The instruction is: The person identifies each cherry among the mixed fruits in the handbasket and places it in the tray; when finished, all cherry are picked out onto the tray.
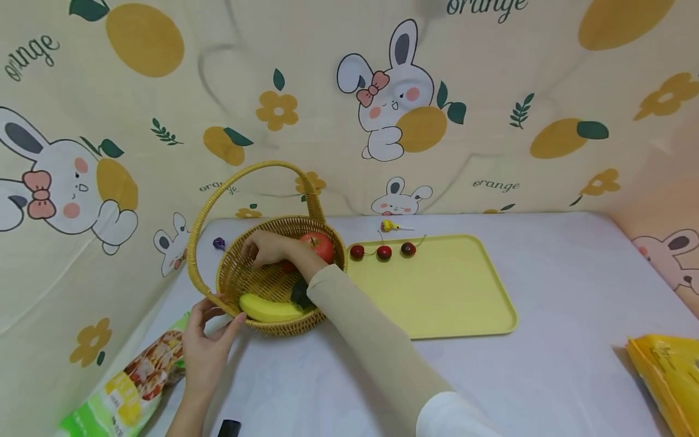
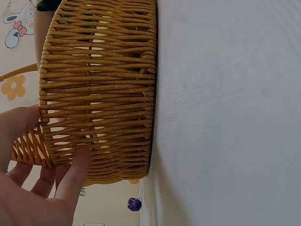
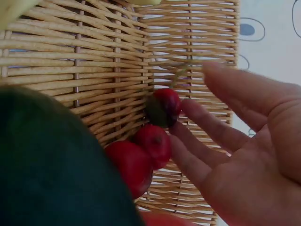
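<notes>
A sleeve (image 1: 377,346) crosses the near tabletop (image 1: 573,291) in the head view, its right hand (image 1: 272,249) inside a basket (image 1: 284,328) with banana (image 1: 270,309) and apple (image 1: 319,244); three cherries (image 1: 384,253) line the far left of the tray (image 1: 437,294). Left wrist view: the left hand (image 2: 37,202) grips the basket's rim. Right wrist view: the right hand spreads loosely beside another cherry (image 3: 168,100), suggesting a transfer partway, direction unclear.

Basket (image 2: 101,94) in all three views

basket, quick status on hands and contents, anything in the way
Left hand gripping basket. Right hand inside, beside stemmed cherry. Banana and red fruit also inside; nothing seems between right hand and cherry.
</notes>
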